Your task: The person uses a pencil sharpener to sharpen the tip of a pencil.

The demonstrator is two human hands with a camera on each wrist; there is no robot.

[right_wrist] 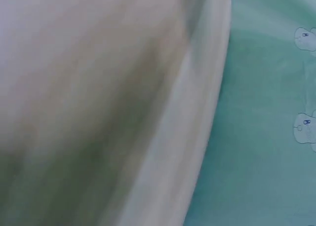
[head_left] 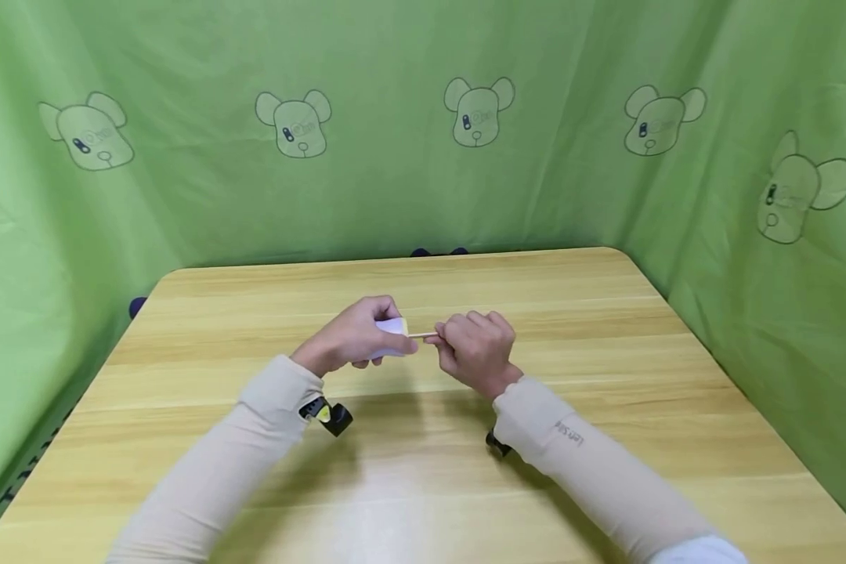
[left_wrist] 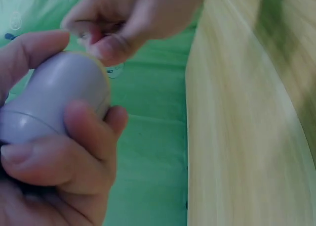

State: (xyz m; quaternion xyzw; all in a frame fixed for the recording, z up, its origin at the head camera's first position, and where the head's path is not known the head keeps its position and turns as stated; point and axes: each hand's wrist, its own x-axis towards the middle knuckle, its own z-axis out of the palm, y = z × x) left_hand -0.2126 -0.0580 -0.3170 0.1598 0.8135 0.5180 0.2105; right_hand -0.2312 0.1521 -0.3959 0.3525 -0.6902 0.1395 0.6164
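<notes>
A smooth lavender rounded object (left_wrist: 66, 82) with a narrowed waist and a yellow rim sits in my left hand (head_left: 363, 333). In the left wrist view, curled fingers and thumb grip it round its body. From its yellow end a thin pale stick (head_left: 423, 335) runs across to my right hand (head_left: 475, 348). That hand is curled in a fist, pinching the stick between thumb and forefinger. The stick's far end lies hidden inside the fist. Both hands are held above the table, close together. Neither hand shows in the right wrist view, which is partly blurred.
A wood-grain table (head_left: 409, 501) with rounded far corners spreads beneath the hands. Green curtain (head_left: 388, 196) printed with bear heads surrounds its back and sides. Black wrist devices (head_left: 334, 417) hang below the sleeves.
</notes>
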